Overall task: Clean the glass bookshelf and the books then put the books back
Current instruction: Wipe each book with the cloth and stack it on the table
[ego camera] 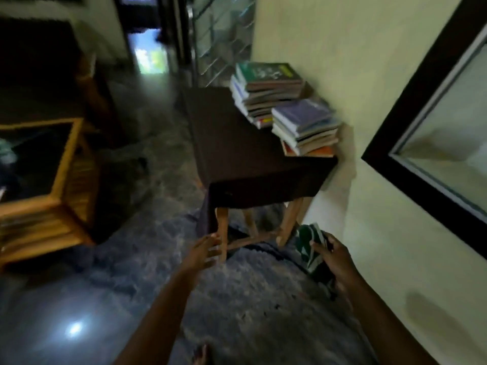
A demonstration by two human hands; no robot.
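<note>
The right hand [336, 256] at 5 o'clock grips what looks like a green-and-white cloth [309, 243]; the left hand [203, 250] is empty, fingers straight. Stacked books [266, 90] sit on the draped table [237, 143] at 1 o'clock, with the glass bookshelf [224, 35] beyond at 12. Probably the wiping stage: next, carry the cloth up to a book

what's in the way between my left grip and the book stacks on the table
Nothing visible does. The left grip, open and holding nothing, shows by the front table leg; the dark table top in front of the near stack and far stack is bare. The right grip holds a green cloth off to the right.
</note>
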